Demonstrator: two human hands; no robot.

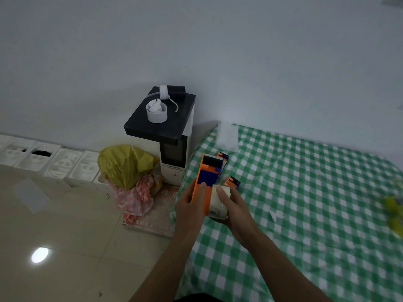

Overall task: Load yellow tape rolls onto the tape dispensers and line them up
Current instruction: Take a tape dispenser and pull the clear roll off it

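While the left hand [189, 207] grips the orange-and-blue tape dispenser [207, 173] above the edge of the checked tablecloth [305, 192], the right hand [238, 211] curls round a pale tape roll [218, 203] pressed against it; loading looks underway, and the roll likely needs seating squarely next.

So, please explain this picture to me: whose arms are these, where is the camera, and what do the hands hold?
There is no machine here. One camera sits on a person's head and looks down at their own two arms. The left hand grips an orange and blue tape dispenser; the right hand grips a pale tape roll at its near end. They are over a table with a green checked cloth. Parts of two more dispensers lie behind, and something yellow and blurred lies far right.
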